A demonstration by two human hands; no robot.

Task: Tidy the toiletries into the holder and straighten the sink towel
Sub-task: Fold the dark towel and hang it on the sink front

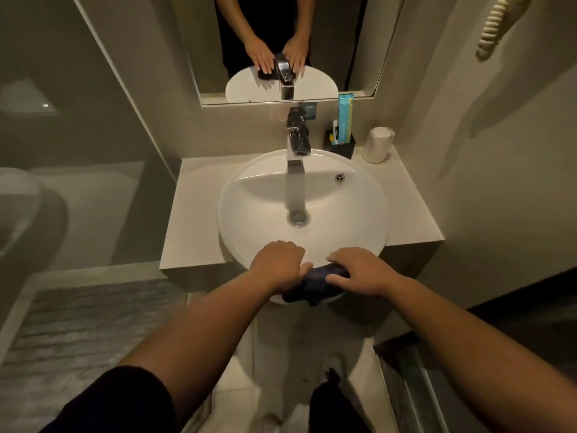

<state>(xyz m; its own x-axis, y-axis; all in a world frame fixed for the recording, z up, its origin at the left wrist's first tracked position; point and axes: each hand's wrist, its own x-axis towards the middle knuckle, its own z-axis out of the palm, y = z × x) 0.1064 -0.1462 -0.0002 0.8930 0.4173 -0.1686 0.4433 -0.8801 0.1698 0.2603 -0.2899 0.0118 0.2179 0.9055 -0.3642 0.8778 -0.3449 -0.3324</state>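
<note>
A dark blue towel [307, 287] hangs over the near rim of the round white sink [249, 198]. My left hand [279, 267] lies palm down on the towel's left end, fingers close together. My right hand [362, 270] presses on its right end, thumb along the front edge. Most of the towel is hidden under both hands. At the back right, a black holder [345, 148] stands on the counter with a teal toothpaste box [345, 120] and a small white tube [335, 129] upright in it.
A chrome faucet [298, 139] rises behind the basin. A wrapped cup [377, 145] stands at the counter's back right corner. A mirror [281, 42] above reflects my hands. The toilet [22, 207] is at left, and a coiled cord [496, 23] hangs on the right wall.
</note>
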